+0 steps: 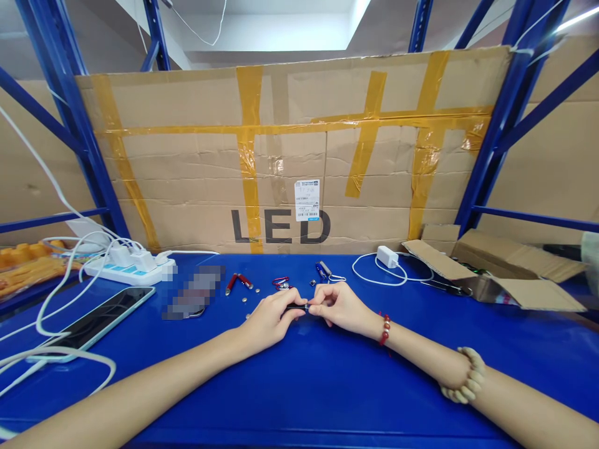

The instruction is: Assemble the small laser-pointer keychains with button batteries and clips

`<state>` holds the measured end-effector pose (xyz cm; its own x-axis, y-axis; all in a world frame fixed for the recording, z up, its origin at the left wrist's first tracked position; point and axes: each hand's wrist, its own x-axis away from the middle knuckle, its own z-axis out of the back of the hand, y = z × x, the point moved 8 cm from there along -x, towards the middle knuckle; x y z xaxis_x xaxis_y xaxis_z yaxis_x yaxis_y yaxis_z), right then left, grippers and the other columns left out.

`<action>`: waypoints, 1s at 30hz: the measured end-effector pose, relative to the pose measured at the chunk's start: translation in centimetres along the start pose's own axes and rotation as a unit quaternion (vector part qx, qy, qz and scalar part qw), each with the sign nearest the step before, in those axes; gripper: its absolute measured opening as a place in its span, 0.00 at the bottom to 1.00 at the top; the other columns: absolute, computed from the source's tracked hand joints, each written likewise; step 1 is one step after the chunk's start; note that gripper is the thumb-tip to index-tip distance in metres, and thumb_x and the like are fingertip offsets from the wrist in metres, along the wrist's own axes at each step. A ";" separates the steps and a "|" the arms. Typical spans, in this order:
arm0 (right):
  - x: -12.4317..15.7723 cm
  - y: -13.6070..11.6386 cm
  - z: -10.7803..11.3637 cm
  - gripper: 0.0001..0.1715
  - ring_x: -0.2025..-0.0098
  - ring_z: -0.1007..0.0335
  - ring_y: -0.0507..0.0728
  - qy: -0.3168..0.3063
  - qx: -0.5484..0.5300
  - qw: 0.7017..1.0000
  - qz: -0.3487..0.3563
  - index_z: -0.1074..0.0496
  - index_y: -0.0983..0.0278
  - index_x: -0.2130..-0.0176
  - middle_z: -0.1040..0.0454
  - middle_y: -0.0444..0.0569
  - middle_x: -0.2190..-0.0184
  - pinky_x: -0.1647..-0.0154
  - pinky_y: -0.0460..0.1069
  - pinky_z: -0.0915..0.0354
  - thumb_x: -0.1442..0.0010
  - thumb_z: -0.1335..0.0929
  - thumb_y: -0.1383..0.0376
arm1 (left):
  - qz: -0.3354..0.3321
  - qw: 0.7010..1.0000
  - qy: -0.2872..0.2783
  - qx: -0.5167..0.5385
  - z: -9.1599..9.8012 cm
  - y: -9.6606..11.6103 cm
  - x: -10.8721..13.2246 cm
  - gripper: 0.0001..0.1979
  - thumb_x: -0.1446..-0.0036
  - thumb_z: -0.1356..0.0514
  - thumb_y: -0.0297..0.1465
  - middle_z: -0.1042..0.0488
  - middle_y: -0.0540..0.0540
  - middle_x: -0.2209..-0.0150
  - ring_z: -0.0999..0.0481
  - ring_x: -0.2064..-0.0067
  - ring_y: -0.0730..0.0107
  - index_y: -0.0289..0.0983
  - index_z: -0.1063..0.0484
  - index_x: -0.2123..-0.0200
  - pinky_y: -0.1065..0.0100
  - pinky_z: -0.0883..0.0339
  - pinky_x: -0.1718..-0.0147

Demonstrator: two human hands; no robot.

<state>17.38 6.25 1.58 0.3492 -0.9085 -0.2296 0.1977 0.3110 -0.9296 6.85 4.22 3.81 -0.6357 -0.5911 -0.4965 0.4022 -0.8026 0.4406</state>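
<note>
Between my two hands, low over the blue tabletop, is a small black tube (296, 306) with a shiny end. My left hand (270, 318) pinches its body between thumb and fingers. The thumb and fingers of my right hand (340, 307) close on the shiny end, which they partly hide. Just behind my hands lie a red carabiner clip (281, 282) and a small ring-like metal part (312, 282). Two red tubes (244, 281) rest to the left, near small silver discs (244, 300). Behind my right hand are a blue tube (321, 270) and a silver clip (337, 278).
A phone (100, 321), white cables and a power strip (135, 269) occupy the left side. A blurred-out item (194, 293) lies nearby. On the right are a white charger (387, 256) with its cable and an open cardboard box (505, 268). Taped cardboard (196, 181) stands behind.
</note>
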 end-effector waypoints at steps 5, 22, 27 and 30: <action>0.0 0.5 -0.2 0.22 0.88 0.45 0.44 -0.002 0.009 0.999 -0.039 0.36 0.67 0.79 0.39 0.37 0.90 0.87 0.40 0.51 0.57 0.30 0.51 | 0.018 1.000 0.018 -0.006 0.1 -0.7 0.0 0.03 0.45 0.47 0.27 0.28 0.48 0.67 0.28 0.63 0.67 0.38 0.38 0.71 0.69 0.36 0.65; -0.1 0.3 -0.4 0.25 0.85 0.46 0.43 -0.034 -0.067 0.994 -0.073 0.37 0.67 0.79 0.38 0.38 0.86 0.85 0.40 0.49 0.59 0.29 0.49 | -0.007 1.000 0.012 0.019 0.6 0.7 -0.2 0.12 0.41 0.50 0.27 0.27 0.50 0.56 0.28 0.56 0.68 0.42 0.33 0.56 0.70 0.38 0.56; -0.1 0.2 -0.7 0.26 0.86 0.47 0.43 -0.031 -0.076 0.995 -0.060 0.39 0.67 0.80 0.37 0.39 0.84 0.86 0.40 0.50 0.55 0.31 0.48 | 0.017 1.000 0.008 0.001 0.6 0.7 -0.1 0.12 0.40 0.53 0.27 0.26 0.49 0.60 0.27 0.61 0.69 0.40 0.36 0.55 0.71 0.37 0.63; -0.2 0.0 -0.4 0.25 0.87 0.47 0.43 -0.014 -0.045 0.998 -0.044 0.39 0.66 0.81 0.37 0.39 0.85 0.86 0.40 0.51 0.55 0.31 0.49 | 0.029 0.999 0.008 -0.014 0.5 0.5 0.0 0.11 0.40 0.53 0.27 0.27 0.49 0.60 0.28 0.61 0.68 0.40 0.37 0.56 0.71 0.37 0.63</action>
<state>16.93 6.31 1.45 0.3593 -0.9228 -0.1389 0.1465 0.2028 -0.9682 6.66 3.89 4.40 -0.5993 -0.6384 -0.4831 0.4563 -0.7682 0.4491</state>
